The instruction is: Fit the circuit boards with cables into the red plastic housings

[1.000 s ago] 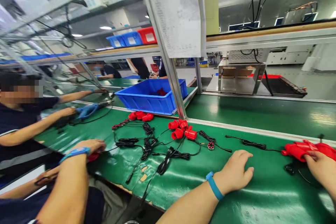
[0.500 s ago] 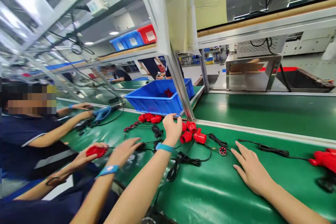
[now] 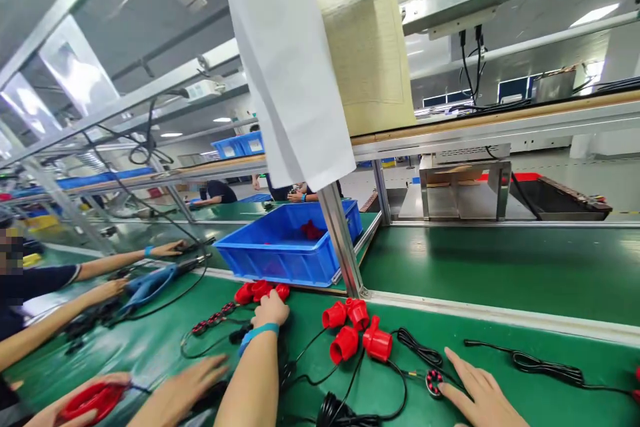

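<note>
My left hand (image 3: 271, 311), with a blue wristband, reaches far forward to a small row of red plastic caps (image 3: 260, 291) in front of the blue bin (image 3: 280, 247). Its fingers are curled over one of the caps. My right hand (image 3: 477, 390) lies flat on the green belt (image 3: 500, 267) with fingers spread, its fingertips beside a small round red-and-black ring (image 3: 434, 381). A cluster of red caps on black cables (image 3: 357, 333) sits between my two hands.
A metal frame post (image 3: 343, 247) stands behind the caps, with paper sheets (image 3: 295, 67) hanging above. A co-worker's hands (image 3: 195, 383) hold a red part (image 3: 93, 399) at bottom left. Another person's arms work a blue tool (image 3: 147, 283). A coiled cable (image 3: 545, 367) lies at right.
My left hand has moved left from the middle caps to the row by the bin. My right hand stayed flat near the ring. The view has tilted upward.
</note>
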Available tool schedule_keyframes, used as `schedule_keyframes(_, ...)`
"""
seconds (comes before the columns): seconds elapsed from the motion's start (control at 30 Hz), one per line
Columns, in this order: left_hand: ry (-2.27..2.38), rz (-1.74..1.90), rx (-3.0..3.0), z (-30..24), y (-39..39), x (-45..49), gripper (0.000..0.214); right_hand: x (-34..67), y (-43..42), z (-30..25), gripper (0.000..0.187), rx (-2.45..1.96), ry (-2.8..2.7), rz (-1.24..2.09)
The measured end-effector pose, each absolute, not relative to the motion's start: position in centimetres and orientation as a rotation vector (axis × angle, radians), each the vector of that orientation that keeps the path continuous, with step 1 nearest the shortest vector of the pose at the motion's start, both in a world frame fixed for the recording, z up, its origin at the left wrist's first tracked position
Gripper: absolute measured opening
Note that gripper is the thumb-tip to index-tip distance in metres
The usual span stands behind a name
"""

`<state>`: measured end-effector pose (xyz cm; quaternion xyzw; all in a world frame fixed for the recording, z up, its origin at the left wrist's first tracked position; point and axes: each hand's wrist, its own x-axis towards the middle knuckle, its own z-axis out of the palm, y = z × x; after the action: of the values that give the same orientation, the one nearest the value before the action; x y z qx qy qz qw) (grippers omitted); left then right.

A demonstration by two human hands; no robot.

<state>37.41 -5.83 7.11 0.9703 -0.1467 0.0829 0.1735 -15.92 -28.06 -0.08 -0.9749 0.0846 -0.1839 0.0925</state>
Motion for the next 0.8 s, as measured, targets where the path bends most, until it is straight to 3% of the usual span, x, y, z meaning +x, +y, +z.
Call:
schedule_keyframes(0.1,-0.33,0.158,2.854,4.9,-9.3,38.8,0.045,-15.8,-27.9,0.4,0.052,-2.917,0.241,-0.528)
schedule_keyframes(0.3,-0.494,0.105,2.846,3.5,-9.6,40.0,0.044,-16.1,-27.5,-1.1,0.018,-2.93,0.379,-0.633)
schedule_keyframes(0.47,-0.614,0.086,2.782,2.8,-10.3,38.7,0.044,-16.1,-27.5,-1.7,0.017,-2.984,0.347,-0.789)
schedule_keyframes(0.57,-0.578,0.138,2.746,3.4,-10.3,36.9,0.042,-16.0,-27.3,-1.2,0.028,-2.96,0.347,-0.838)
schedule_keyframes(0.8,-0.467,0.207,2.412,8.9,-9.1,31.1,0.052,-16.2,-26.7,-1.3,0.024,-2.835,0.444,-0.88)
